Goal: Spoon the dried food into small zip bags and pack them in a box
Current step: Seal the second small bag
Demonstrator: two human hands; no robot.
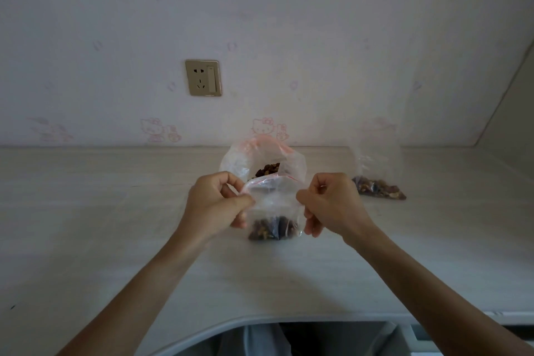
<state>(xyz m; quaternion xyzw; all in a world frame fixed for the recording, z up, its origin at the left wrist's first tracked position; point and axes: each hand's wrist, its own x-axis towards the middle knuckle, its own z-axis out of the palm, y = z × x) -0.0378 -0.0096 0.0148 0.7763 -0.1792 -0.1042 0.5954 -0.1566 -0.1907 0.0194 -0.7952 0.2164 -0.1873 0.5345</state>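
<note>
Both hands held a small clear plastic zip bag with a red seal strip [273,205] just above the pale wood-grain counter [86,225]: the left hand [215,205] pinched its left edge between thumb and curled fingers, and the right hand [332,204] pinched its right edge the same way. Dark brown dried food [270,230] sat in the bottom of this bag. Directly behind it stood a larger clear plastic bag with a red rim [260,157], its mouth open and more dried food visible inside. Well to the right, near the wall, another clear bag holding dried food [378,182] lay on the counter. A beige wall socket with a switch [203,77] was set in pale wallpaper printed with faint pink cartoon cats [263,126]; no writing could be read anywhere.
</note>
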